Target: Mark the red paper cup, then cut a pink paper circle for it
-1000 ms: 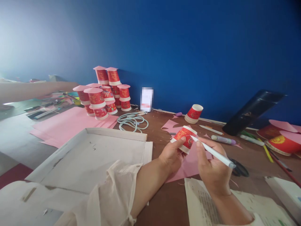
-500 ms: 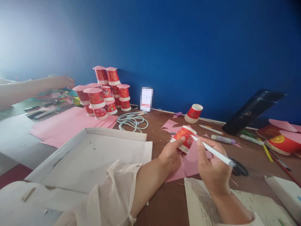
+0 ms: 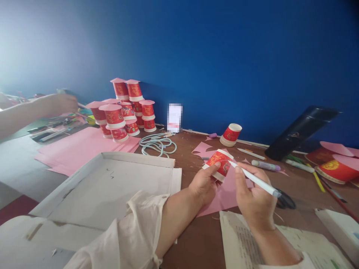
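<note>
My left hand (image 3: 206, 184) grips a red paper cup (image 3: 220, 164) with gold and dark printing, thumb across its side. The cup is tilted in the air over cut pink paper (image 3: 221, 200). My right hand (image 3: 254, 190) is closed round a white marker pen (image 3: 259, 182), its tip at or very near the cup's printed side; whether it touches I cannot tell. Behind them, close to the wall, another red paper cup (image 3: 232, 132) stands in a stack. Scissors (image 3: 286, 200) with dark handles are partly hidden behind my right hand.
Stacked red cups with pink paper discs (image 3: 112, 116) stand at the back left, near pink sheets (image 3: 75, 149) and a white box lid (image 3: 117, 190). A coiled cable (image 3: 158, 144) lies beyond. To the right are a black bottle (image 3: 301, 130) and pens. Another person's arm (image 3: 36, 110) reaches in at left.
The other person's hand at the left has drawn back leftward and now shows a thin stick-like thing. My hands, the cup and the pen have hardly moved.
</note>
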The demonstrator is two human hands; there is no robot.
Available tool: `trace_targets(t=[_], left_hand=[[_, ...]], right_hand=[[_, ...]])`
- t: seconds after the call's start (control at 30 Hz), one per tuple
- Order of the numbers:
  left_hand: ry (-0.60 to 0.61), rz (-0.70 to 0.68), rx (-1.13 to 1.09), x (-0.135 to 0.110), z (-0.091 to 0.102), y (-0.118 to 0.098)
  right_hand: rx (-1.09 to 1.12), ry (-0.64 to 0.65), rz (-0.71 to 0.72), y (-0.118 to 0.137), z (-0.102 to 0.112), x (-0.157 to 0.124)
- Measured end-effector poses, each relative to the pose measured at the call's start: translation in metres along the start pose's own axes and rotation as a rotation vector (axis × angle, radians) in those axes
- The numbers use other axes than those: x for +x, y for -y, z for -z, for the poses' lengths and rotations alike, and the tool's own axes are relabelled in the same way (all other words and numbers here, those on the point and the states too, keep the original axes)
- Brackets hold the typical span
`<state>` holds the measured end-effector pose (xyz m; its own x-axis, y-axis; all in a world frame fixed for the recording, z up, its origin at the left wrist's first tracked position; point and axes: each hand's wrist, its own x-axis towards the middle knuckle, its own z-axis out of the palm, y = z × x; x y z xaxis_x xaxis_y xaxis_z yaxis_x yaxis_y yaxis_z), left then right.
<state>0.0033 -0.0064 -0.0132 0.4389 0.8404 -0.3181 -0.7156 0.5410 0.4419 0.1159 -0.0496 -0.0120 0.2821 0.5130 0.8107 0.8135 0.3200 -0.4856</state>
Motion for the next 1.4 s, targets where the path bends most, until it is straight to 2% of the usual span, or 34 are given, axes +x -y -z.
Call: trace_targets(t=[0.23, 0.67, 1.4], left_hand=[[0.049, -0.047, 0.013, -0.0002, 0.0010, -0.0003], [0.088, -0.056, 0.026, -0.0036, -0.0007, -0.0020], [0.098, -0.054, 0.031, -0.0003, 0.0021, 0.0006]], right_hand=[[0.018, -0.025, 0.018, -0.0001, -0.0010, 0.0013], [0.035, -0.022, 0.038, 0.0019, 0.0014, 0.0006], [0.022, -0.001, 0.018, 0.0034, -0.0002, 0.0009]])
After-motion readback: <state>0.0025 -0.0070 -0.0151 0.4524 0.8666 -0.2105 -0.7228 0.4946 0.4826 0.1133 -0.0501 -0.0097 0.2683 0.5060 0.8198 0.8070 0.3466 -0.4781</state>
